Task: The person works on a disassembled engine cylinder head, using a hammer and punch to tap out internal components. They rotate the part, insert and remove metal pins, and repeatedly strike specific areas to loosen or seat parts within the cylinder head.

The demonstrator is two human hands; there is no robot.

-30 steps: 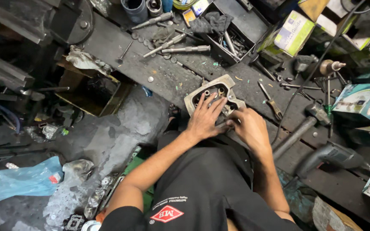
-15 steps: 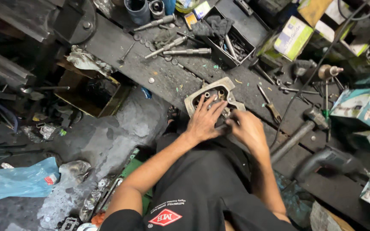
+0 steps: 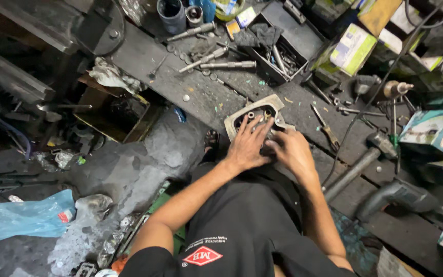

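A grey metal engine part (image 3: 239, 119), box-shaped with openings and small studs on top, lies at the near edge of a dark greasy workbench (image 3: 201, 95). My left hand (image 3: 247, 145) rests flat on top of it with the fingers spread. My right hand (image 3: 292, 149) is pressed against its right side, fingers curled toward the part. What the right fingers hold is hidden. My black shirt fills the lower middle of the view.
Long bolts (image 3: 226, 64) and a black tray of tools (image 3: 278, 48) lie behind the part. Pliers (image 3: 325, 124), a hammer (image 3: 357, 165) and a power drill (image 3: 403, 197) sit to the right, with cardboard boxes (image 3: 439, 133). A blue plastic bag (image 3: 21, 218) lies on the floor at left.
Both hands stay on the metal part with only slight finger shifts. The head camera has drifted a little.
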